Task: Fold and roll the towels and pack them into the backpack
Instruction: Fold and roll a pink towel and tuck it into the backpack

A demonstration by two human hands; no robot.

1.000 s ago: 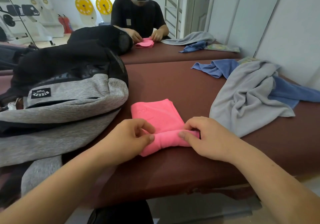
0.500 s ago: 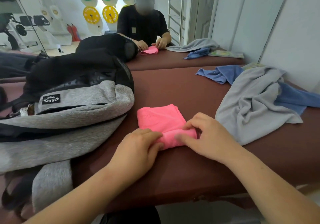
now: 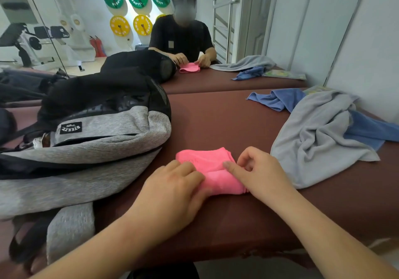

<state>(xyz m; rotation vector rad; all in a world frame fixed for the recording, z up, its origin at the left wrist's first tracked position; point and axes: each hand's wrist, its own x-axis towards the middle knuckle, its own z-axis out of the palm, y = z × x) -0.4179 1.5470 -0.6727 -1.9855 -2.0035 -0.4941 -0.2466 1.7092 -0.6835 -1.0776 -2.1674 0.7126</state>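
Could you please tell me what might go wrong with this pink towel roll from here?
The pink towel is only part rolled, the left hand pressing it, the right hand gripping its end; easing off might let it spring loose. The grey towel lies close by the right hand and could get dragged.

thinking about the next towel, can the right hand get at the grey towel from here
Probably yes. The grey towel lies just right of the right hand, with only bare table between; it would first have to release the pink towel.
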